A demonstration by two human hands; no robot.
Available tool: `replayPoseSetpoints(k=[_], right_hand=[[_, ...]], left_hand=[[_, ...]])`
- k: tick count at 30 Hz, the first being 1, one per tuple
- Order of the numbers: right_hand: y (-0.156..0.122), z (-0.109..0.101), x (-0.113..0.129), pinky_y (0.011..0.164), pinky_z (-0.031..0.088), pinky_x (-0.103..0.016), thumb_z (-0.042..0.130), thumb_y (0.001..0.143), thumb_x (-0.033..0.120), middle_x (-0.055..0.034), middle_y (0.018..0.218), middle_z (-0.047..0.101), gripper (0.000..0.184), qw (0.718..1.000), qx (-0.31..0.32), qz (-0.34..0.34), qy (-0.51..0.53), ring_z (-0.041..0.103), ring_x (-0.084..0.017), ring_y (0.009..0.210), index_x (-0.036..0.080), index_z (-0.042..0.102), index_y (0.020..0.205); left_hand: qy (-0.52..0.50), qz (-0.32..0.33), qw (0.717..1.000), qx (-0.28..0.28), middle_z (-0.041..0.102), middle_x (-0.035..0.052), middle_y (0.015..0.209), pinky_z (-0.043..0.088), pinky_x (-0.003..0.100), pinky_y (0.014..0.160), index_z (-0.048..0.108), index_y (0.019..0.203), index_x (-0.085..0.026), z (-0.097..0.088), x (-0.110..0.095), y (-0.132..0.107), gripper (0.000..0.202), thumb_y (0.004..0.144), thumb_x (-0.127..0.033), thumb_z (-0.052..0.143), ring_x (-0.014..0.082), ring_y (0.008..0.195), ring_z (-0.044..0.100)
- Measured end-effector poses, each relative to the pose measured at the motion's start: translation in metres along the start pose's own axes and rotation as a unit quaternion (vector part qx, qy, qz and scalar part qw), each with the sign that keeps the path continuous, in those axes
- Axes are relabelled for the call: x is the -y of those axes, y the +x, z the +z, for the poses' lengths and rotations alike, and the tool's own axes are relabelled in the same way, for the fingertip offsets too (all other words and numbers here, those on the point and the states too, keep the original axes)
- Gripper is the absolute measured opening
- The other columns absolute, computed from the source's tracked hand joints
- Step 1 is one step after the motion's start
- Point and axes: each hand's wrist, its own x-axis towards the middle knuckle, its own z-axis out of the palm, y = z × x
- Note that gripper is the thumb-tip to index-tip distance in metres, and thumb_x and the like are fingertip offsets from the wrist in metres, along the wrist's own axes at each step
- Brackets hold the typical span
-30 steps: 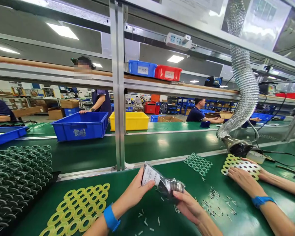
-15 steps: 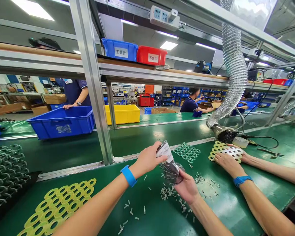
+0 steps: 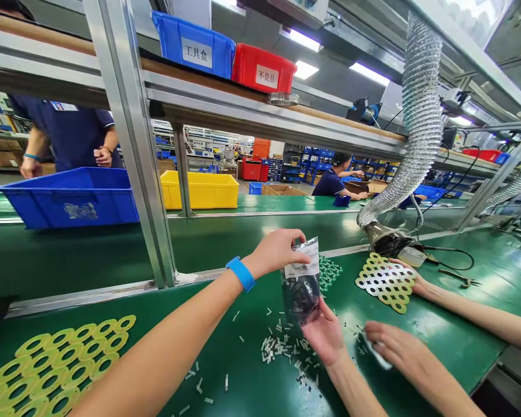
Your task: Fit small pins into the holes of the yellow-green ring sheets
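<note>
My left hand (image 3: 278, 250) pinches the top edge of a clear plastic bag (image 3: 303, 285) that has a white label and dark small parts inside. The bag hangs upright above the green mat (image 3: 243, 324). My right hand (image 3: 324, 334) cups the bag's bottom from below, fingers curled against it. Small white parts (image 3: 282, 346) lie scattered on the mat just under and left of the bag. A blue band sits on my left wrist.
A co-worker's two hands are at right, one (image 3: 393, 347) near my right hand, one on a sheet of yellow and white rings (image 3: 384, 281). Yellow rings (image 3: 61, 354) lie front left, a green sheet (image 3: 330, 270) behind the bag. An aluminium post (image 3: 130, 145), a fume duct (image 3: 421, 116) and bins stand beyond.
My left hand has lifted the bag's top so the bag now hangs upright. The co-worker's near hand has left the ring sheet and moved toward my right hand. My view has dropped lower.
</note>
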Motion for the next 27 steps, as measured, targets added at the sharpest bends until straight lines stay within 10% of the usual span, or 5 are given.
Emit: replayPoseSetpoints(k=[27], right_hand=[[-0.009,0.008,0.005,0.071,0.047,-0.032,0.066,0.069,0.024,0.0058,0.076,0.07,0.01,0.992,-0.124,0.022,0.03,0.061,-0.014,0.074,0.025,0.066,0.079]], left_hand=[[-0.186,-0.011,0.977,-0.1,0.063,0.0002,0.085,0.039,0.021,0.06,0.06,0.086,-0.018,0.017,0.017,-0.015,0.028,0.067,-0.039,0.062,0.0107,0.069,0.051]])
